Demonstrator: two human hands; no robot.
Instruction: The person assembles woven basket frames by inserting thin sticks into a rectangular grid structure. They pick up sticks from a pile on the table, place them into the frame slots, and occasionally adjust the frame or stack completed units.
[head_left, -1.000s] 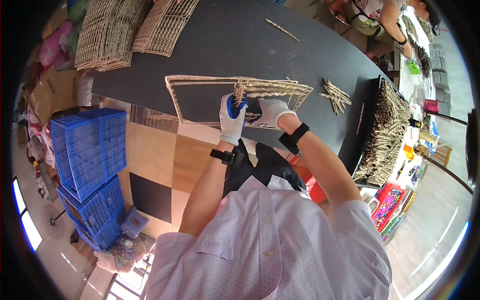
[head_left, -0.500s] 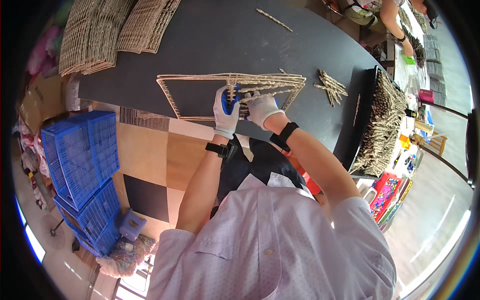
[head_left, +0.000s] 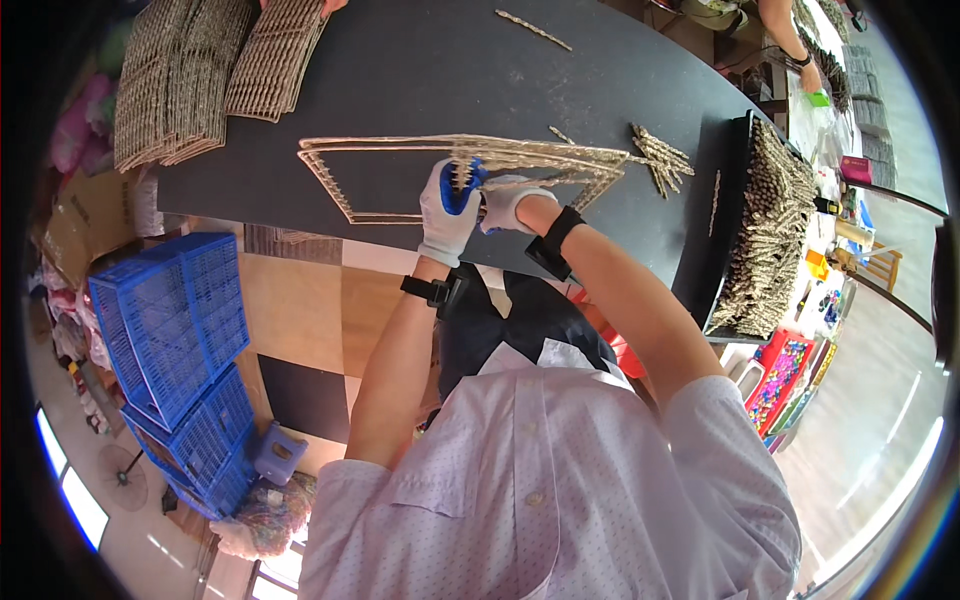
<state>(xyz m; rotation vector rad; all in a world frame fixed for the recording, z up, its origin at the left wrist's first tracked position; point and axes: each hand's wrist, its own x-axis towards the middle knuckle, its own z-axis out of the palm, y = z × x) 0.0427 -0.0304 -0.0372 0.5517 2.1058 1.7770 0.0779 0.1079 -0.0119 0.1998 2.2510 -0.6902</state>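
Note:
A tan rectangular frame with twisted, rope-like sides stands tilted over the dark table, near its front edge. My left hand, in a white glove with blue palm, is closed around the upright twisted bar inside the frame. My right hand, gloved too, is bent inward close beside it, below the twisted strips that run to the right. Its fingertips are hidden, so what they pinch cannot be made out. One strip end juts past the frame's right corner.
Loose twisted strips lie right of the frame, near a black tray heaped with more. Stacks of woven panels stand at the far left, with another person's fingers by one. Blue crates stand on the left floor.
My right hand has drawn down and inward, its fingers now more hidden. A strip end now reaches past the frame's right corner. Another person's fingers have appeared at the panel stack.

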